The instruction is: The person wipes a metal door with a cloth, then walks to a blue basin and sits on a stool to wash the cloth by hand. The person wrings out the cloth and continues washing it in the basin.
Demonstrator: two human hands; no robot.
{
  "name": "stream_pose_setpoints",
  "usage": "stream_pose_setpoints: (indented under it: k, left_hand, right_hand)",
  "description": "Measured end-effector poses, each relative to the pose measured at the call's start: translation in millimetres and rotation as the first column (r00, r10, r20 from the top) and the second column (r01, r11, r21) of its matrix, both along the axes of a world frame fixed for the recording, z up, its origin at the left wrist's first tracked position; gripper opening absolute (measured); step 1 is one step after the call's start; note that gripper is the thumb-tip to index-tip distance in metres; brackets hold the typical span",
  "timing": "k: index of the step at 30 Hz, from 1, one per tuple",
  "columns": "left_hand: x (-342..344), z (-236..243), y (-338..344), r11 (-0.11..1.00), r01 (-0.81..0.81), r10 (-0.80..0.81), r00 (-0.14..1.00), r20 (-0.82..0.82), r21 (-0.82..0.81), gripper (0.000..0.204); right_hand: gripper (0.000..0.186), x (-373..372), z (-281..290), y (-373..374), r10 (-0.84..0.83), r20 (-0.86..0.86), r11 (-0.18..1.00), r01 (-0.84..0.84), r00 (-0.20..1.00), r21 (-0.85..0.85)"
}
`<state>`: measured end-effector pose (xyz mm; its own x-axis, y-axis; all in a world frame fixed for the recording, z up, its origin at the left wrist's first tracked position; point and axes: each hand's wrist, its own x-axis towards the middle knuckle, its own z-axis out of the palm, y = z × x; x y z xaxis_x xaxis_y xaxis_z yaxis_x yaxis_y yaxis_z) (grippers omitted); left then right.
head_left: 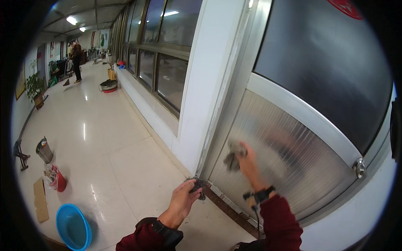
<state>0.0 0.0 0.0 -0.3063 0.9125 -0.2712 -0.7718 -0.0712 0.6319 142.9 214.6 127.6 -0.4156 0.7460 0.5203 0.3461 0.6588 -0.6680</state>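
My left hand (183,201) is closed round a dark, stringy clump that looks like a steel wool scourer (200,186), close to the bottom corner of the door frame. A crumpled grey rag (233,158) is bunched in my right hand (248,164), against or just in front of the ribbed lower panel (284,142) of the metal door. Motion blurs the rag and my right fingers, so I cannot tell whether the cloth touches the panel. Both wrists wear black bands.
A round door knob (359,167) sits at the door's right edge. At lower left stands a blue basin (73,228) of water, near a flat cardboard piece (40,200), a red bin (61,181) and a grey bin (45,151). Far back, another person (76,60) stands.
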Motion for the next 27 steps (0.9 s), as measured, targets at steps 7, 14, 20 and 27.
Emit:
stream_pose_setpoints:
  k: [7, 14, 20, 27]
  left_hand:
    - [-12.8, 13.9, 6.8, 0.98, 0.198, -0.195, 0.969, 0.153, -0.003, 0.024]
    - [-37.5, 32.8, -13.6, 0.99, 0.14, -0.142, 0.973, 0.181, 0.02, 0.022]
    - [-45.8, 39.0, -19.8, 0.991, 0.137, -0.135, 0.974, 0.183, -0.002, 0.022]
    - [-45.5, 40.3, -25.7, 0.992, 0.123, -0.122, 0.965, 0.234, 0.01, 0.021]
  right_hand:
    - [0.052, -89.0, 188.7, 121.6, 0.007, -0.353, 0.797, 0.208, 0.936, 0.567]
    - [0.066, -159.2, 163.6, 165.9, -0.433, -0.363, 0.331, 0.52, 0.825, 0.788]
    - [0.057, -147.7, 162.1, 171.0, -0.39, -0.352, 0.389, 0.499, 0.851, 0.774]
    - [0.053, -152.2, 156.6, 171.9, -0.293, -0.43, 0.43, 0.52, 0.854, 0.738]
